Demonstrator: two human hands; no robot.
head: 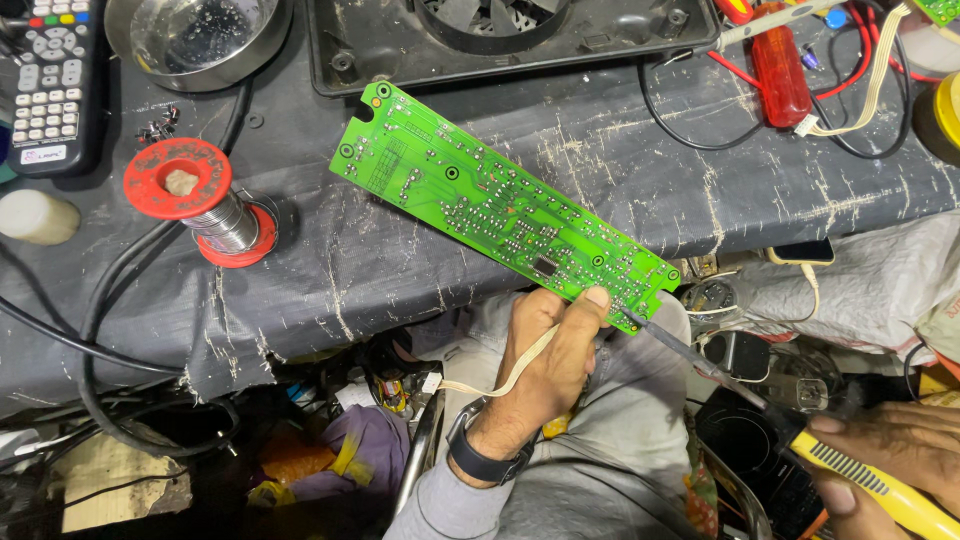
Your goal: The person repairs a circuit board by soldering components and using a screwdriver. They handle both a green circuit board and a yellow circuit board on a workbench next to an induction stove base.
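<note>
The long green circuit board (505, 208) lies solder side up on the dark, scratched desk (400, 270), its long axis running from upper left down to lower right, the lower end reaching the desk's near edge. The left hand (545, 355) has its grip closed on that lower end, thumb pressed on top. The right hand (900, 450), lower right and farther off, is wrapped around the yellow handle of a soldering iron (760, 400), whose dark tip slants up-left to touch the board's corner just beside the left thumb. A red solder spool (205, 200) sits well apart at left
</note>
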